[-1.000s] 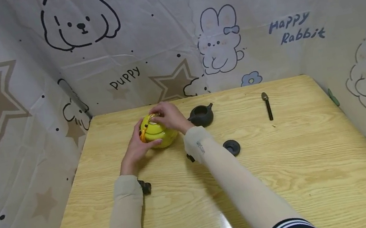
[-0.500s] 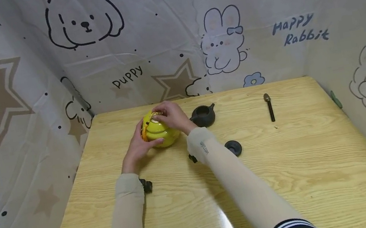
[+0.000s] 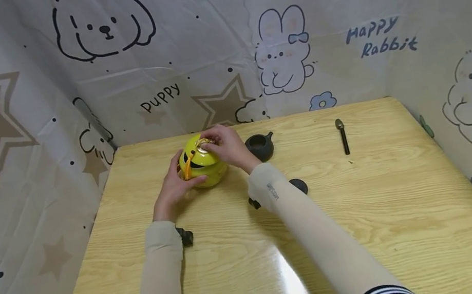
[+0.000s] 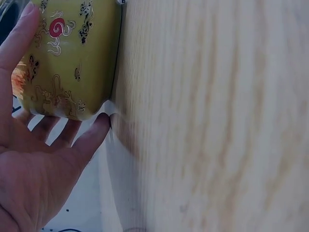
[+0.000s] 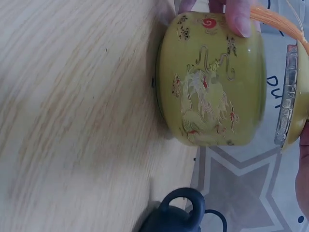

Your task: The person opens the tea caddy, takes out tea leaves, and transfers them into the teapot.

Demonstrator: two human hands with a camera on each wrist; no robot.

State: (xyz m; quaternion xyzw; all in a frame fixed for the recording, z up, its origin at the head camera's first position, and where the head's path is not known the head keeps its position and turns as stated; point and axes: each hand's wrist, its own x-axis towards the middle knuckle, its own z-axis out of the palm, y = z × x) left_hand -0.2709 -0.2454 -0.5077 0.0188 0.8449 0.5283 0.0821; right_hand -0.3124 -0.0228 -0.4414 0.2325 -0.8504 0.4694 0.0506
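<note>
A yellow ceramic jar point(image 3: 212, 178) with a dragon design point(image 5: 205, 92) stands at the back left of the table. My left hand point(image 3: 173, 187) grips its side, thumb toward me. Raised off the mouth and tilted, the yellow lid point(image 3: 201, 157) hangs by its top from my right hand point(image 3: 229, 147), which pinches it. A dark gap shows between lid and jar. In the right wrist view, a clear ribbed seal point(image 5: 288, 94) rings the lid's underside. An orange tassel point(image 3: 188, 168) dangles from the lid. The jar's inside is hidden.
Right of the jar stands a dark lidless teapot point(image 3: 261, 150). Its round dark lid point(image 3: 300, 185) lies nearer, partly behind my right sleeve. A dark-handled, spoon-like tool point(image 3: 343, 137) lies farther right. Printed cloth point(image 3: 202, 59) hangs behind the wooden table point(image 3: 370, 218).
My right hand has lifted the lid up off the jar, moving slightly right, and a dark gap has opened below it. The left hand keeps its hold on the jar.
</note>
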